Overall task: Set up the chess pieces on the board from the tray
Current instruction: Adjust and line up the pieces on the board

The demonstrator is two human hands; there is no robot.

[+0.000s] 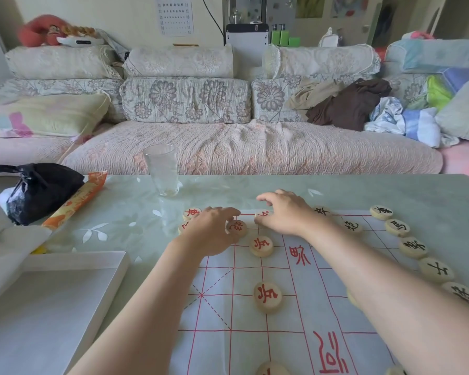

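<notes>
Working the far left corner of the board (228,307), I have the left hand (210,231) gripping a red disc (236,229) on the hand's right side, and the right hand (284,212) with fingers (266,197) curled down, pinching a second red disc (263,216), mostly hidden, just beyond and right of the first. The discs are round with no long axis, close but apart; the left hand is nearer the red edge column, so I judge its disc seats first. The tray (52,307) sits on the tabletop (119,207) left of the left forearm.

Soft daylight, wide-angle edge distortion
</notes>
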